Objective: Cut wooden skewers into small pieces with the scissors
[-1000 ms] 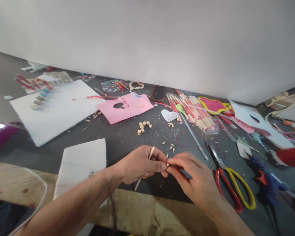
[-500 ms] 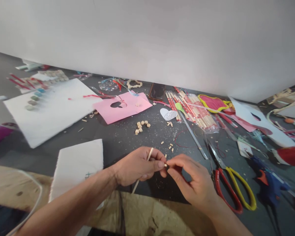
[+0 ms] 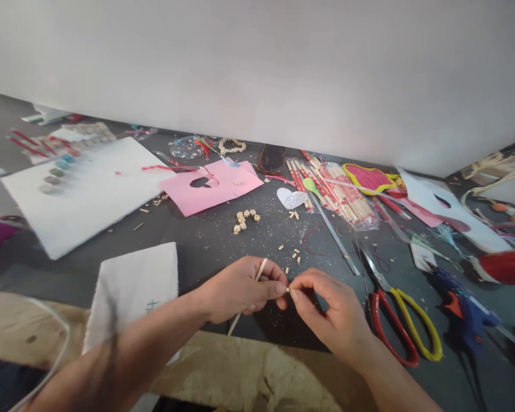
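Observation:
My left hand (image 3: 251, 292) is closed around a slim pale wooden chopstick (image 3: 261, 268), which slants up between thumb and fingers. Its thumb and fingertips also meet at a tiny wooden piece (image 3: 288, 289). From the other side, the thumb and forefinger of my right hand (image 3: 330, 309) pinch that same piece, so the two hands' fingertips nearly touch. Just beyond them lie several short cut wood bits (image 3: 296, 252). Farther back, a curved row of small wooden clusters (image 3: 246, 217) rests on the dark tabletop (image 3: 201, 237), among pale crumbs.
Red-and-yellow-handled scissors (image 3: 405, 326) and a blue glue gun (image 3: 466, 309) lie at right. Packed chopsticks (image 3: 347, 194), a phone (image 3: 271, 159) and pink paper (image 3: 214, 191) are at the back. A white board (image 3: 98, 194) and a white cloth-like sheet (image 3: 141, 272) sit at left.
My right hand's fingertips have closed in on the tiny wooden piece, now pinching it against the left fingertips. The chopstick stays in my left hand. The view has shifted slightly.

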### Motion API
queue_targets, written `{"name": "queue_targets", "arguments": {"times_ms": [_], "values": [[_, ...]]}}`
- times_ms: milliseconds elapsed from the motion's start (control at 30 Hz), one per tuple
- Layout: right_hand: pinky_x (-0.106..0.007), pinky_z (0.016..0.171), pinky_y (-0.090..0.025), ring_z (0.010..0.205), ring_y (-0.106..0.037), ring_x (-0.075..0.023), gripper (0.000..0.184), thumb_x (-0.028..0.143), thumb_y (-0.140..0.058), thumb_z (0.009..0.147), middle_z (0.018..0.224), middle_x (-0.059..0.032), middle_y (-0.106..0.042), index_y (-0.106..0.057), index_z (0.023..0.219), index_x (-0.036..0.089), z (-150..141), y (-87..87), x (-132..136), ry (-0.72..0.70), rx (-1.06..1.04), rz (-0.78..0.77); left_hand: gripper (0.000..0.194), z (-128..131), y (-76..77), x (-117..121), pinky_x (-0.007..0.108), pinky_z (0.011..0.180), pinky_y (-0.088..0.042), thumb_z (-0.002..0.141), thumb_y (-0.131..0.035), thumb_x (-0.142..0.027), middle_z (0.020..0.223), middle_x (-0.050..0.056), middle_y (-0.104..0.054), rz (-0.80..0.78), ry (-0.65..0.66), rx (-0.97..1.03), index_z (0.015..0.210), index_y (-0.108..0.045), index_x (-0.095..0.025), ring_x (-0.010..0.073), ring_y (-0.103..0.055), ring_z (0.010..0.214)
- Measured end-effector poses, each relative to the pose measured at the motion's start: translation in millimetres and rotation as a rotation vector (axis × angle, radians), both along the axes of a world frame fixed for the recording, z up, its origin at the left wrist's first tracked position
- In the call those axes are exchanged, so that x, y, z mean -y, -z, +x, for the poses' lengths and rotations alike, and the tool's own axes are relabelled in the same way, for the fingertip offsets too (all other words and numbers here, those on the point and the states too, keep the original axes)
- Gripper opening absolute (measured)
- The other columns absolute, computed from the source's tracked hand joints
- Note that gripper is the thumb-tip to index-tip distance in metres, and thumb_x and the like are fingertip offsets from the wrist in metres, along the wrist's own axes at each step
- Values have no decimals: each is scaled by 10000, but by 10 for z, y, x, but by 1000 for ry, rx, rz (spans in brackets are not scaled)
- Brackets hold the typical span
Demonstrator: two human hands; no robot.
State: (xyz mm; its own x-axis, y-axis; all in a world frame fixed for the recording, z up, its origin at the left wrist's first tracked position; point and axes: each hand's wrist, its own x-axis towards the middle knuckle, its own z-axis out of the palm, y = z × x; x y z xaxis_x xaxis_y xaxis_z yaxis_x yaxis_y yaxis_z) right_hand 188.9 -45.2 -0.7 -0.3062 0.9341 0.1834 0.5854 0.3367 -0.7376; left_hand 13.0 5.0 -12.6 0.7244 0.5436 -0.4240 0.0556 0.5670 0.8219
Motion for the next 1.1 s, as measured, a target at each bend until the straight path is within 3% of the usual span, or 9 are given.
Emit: {"name": "queue_targets", "arguments": {"times_ms": [200, 367, 433, 533, 600, 700, 867, 1033, 1100], "values": [[-200, 601, -417, 635, -528, -91, 102, 154, -455, 813, 706, 17, -576, -519, 748, 200, 13, 10, -31, -57, 84, -55, 263, -5, -26, 17, 170, 346, -164, 750, -596, -382, 676, -1, -595, 23, 40, 7, 755, -523, -129, 3, -288, 362], [-237, 709, -454, 821, -572, -127, 131, 206, -448, 847, 888, -24, -611, -538, 941, 212, 64, -201, -2, -40, 286, -3, 240, -13, -21, 15, 172, 343, -125, 774, -584, -361, 686, 10, -596, -43, -34, 65, 789, -490, -141, -1, -260, 352], [-269, 747, -466, 914, -574, -155, 228, 264, -447, 858, 1003, -49, -605, -508, 1073, 221, 187, -299, 64, 17, 439, 22, 235, -24, -27, 5, 171, 343, -112, 788, -572, -359, 690, 13, -592, -61, -65, 82, 778, -472, -146, -4, -249, 351], [-340, 751, -477, 901, -595, -205, 274, 356, -386, 872, 999, -77, -614, -520, 1059, 207, 531, -324, 219, 220, 664, 92, 232, -53, -44, -10, 168, 343, -102, 800, -562, -352, 693, 6, -585, -66, -105, 103, 759, -450, -153, -8, -228, 349], [-392, 718, -483, 854, -610, -255, 355, 438, -356, 858, 938, -110, -631, -534, 1014, 173, 815, -238, 342, 418, 807, 112, 232, -71, -52, -17, 165, 344, -104, 803, -560, -353, 696, 2, -581, -63, -121, 116, 760, -446, -156, -8, -226, 351], [-445, 736, -474, 845, -615, -308, 459, 508, -372, 812, 882, -143, -646, -535, 1018, 132, 1146, -33, 509, 575, 940, 16, 241, -79, -45, -22, 159, 347, -106, 798, -565, -363, 707, 0, -576, -57, -127, 134, 766, -448, -155, -9, -232, 359], [-392, 655, -497, 793, -643, -285, 508, 501, -354, 813, 909, -155, -641, -498, 1122, 124, 1252, 143, 614, 702, 905, -194, 257, -54, 7, -26, 157, 343, -107, 778, -588, -375, 721, 1, -580, -44, -102, 140, 775, -454, -156, -7, -244, 362], [-362, 548, -501, 693, -661, -267, 477, 545, -495, 711, 819, -82, -676, -546, 1047, 210, 1306, 81, 626, 849, 761, -306, 238, -72, 8, -30, 156, 344, -125, 781, -590, -352, 731, 10, -586, -38, -55, 145, 793, -463, -151, -5, -259, 370], [-340, 524, -509, 651, -664, -247, 436, 540, -509, 704, 783, -66, -684, -567, 999, 224, 1298, 45, 667, 904, 686, -250, 229, -82, -2, -29, 156, 346, -135, 781, -591, -342, 733, 11, -586, -36, -48, 158, 801, -464, -152, -5, -264, 370]]}}
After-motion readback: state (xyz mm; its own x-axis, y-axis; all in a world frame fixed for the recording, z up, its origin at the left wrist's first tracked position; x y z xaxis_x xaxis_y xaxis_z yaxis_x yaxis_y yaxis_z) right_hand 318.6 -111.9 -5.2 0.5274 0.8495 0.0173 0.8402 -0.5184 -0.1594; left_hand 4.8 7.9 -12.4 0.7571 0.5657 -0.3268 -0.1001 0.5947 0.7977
